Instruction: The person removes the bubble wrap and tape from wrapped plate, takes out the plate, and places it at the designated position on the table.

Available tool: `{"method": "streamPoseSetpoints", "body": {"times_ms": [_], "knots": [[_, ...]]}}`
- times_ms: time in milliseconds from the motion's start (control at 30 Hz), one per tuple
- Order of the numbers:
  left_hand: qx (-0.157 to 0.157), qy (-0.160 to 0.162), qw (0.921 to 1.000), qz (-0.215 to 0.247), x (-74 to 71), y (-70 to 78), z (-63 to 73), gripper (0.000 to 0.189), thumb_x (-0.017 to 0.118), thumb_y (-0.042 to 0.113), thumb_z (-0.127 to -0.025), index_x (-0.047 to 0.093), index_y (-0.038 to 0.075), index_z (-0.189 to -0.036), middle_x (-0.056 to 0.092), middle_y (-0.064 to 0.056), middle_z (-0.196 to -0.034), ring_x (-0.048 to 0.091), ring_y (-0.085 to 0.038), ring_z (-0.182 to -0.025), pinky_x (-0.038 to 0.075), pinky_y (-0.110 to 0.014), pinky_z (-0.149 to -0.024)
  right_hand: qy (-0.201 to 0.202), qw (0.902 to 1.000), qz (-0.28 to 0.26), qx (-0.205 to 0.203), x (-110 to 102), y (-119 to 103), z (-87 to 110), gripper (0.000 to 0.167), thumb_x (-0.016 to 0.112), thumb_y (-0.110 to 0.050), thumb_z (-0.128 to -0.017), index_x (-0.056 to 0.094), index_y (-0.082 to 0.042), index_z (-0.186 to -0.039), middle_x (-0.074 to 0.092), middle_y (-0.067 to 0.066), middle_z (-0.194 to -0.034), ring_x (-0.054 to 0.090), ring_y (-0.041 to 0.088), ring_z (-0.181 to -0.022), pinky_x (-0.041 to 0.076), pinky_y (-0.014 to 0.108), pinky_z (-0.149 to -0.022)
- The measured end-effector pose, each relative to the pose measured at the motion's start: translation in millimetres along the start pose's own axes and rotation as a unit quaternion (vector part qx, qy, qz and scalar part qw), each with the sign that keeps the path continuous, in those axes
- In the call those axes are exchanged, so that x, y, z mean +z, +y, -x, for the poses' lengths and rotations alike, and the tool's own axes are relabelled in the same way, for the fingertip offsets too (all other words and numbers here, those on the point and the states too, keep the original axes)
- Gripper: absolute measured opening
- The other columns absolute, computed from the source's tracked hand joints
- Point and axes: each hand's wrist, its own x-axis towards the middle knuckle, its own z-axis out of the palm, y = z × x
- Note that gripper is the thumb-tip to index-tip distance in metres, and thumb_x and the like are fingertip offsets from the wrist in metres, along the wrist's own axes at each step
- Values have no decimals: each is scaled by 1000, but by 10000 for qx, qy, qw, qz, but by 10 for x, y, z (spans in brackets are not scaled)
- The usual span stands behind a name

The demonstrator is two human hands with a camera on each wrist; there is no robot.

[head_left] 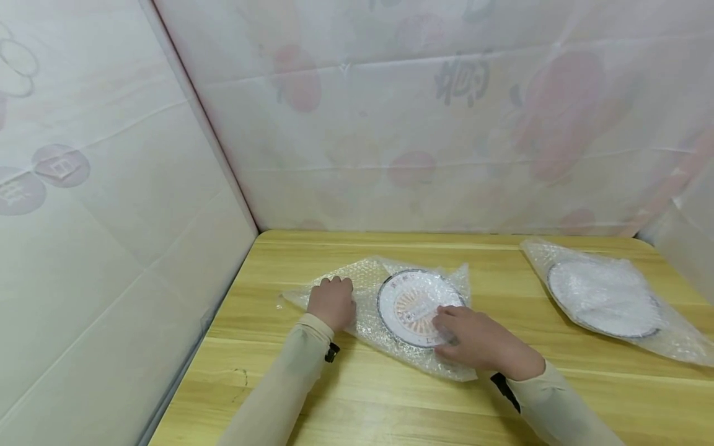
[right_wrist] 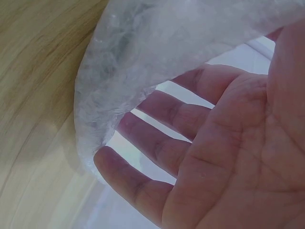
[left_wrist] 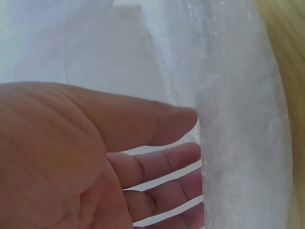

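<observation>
A flat round white disc (head_left: 409, 300) with a dark rim, a printed sunburst and lettering lies on clear bubble wrap (head_left: 365, 297). Part of the wrap covers its right side. My left hand (head_left: 333, 303) grips the wrap left of the disc; in the left wrist view its thumb (left_wrist: 162, 121) and fingers meet the edge of the wrap. Over the disc's right edge, my right hand (head_left: 474, 337) holds the wrap with bent fingers. In the right wrist view its fingertips (right_wrist: 107, 160) reach the wrap (right_wrist: 128, 52), which hides part of the thumb.
A second round disc (head_left: 605, 297), enclosed in bubble wrap, lies at the right of the wooden table (head_left: 312, 396). Printed cloth walls (head_left: 357, 148) stand behind the table and along its left side.
</observation>
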Motion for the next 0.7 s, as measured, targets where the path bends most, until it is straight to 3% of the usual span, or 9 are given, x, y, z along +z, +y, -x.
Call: {"method": "streamPoseSetpoints", "body": {"times_ms": [233, 300, 367, 467, 533, 633, 700], "knots": [[68, -271, 9994, 181, -11, -11, 1, 25, 62, 11, -95, 68, 1, -118, 66, -19, -112, 64, -39, -102, 57, -53, -85, 16, 9999, 119, -99, -24, -8, 7, 53, 74, -39, -91, 66, -2, -128, 57, 29, -141, 53, 51, -129, 46, 64, -103], [358, -406, 9984, 188, -13, 6, 6, 31, 62, 10, -95, 65, 2, -124, 64, -20, -121, 62, -39, -111, 55, -53, -93, 3, 9999, 97, -87, -27, -15, 10, 52, 74, -38, -91, 66, -2, -129, 57, 29, -141, 53, 50, -129, 46, 64, -104], [871, -533, 9945, 230, -17, 44, 11, 37, 61, 11, -96, 63, 5, -132, 61, -20, -133, 58, -39, -123, 51, -52, -103, -3, 9999, 98, -65, -29, -16, 11, 53, 74, -38, -92, 66, -2, -129, 57, 29, -142, 53, 50, -130, 46, 64, -104], [1701, -824, 9812, 378, -9, 139, 34, 43, 60, 17, -100, 60, 12, -143, 54, -16, -149, 50, -35, -139, 42, -50, -115, -15, 9999, 102, -38, -32, -12, 11, 54, 74, -38, -92, 66, -1, -130, 57, 28, -142, 53, 50, -131, 45, 63, -105], [2088, -1061, 9716, 333, 3, 216, 58, 44, 60, 22, -102, 60, 16, -145, 51, -13, -154, 46, -31, -144, 38, -46, -118, -9, 9999, 109, -28, -33, -4, 10, 55, 74, -39, -91, 66, -2, -130, 57, 28, -142, 53, 50, -130, 45, 63, -105], [2285, -1352, 9641, 103, 17, 309, 102, 42, 63, 27, -102, 62, 21, -143, 51, -10, -155, 46, -28, -145, 38, -42, -119, -25, 9999, 113, -9, -31, -1, 9, 55, 75, -39, -91, 66, -2, -131, 58, 27, -142, 53, 49, -130, 45, 63, -105], [2288, -1417, 9631, -36, 22, 339, 119, 41, 65, 29, -100, 65, 22, -140, 53, -9, -153, 48, -26, -143, 39, -40, -117, -31, 9999, 95, -21, -35, 1, 10, 55, 74, -40, -91, 66, -2, -131, 57, 27, -143, 53, 49, -131, 45, 62, -106]]}}
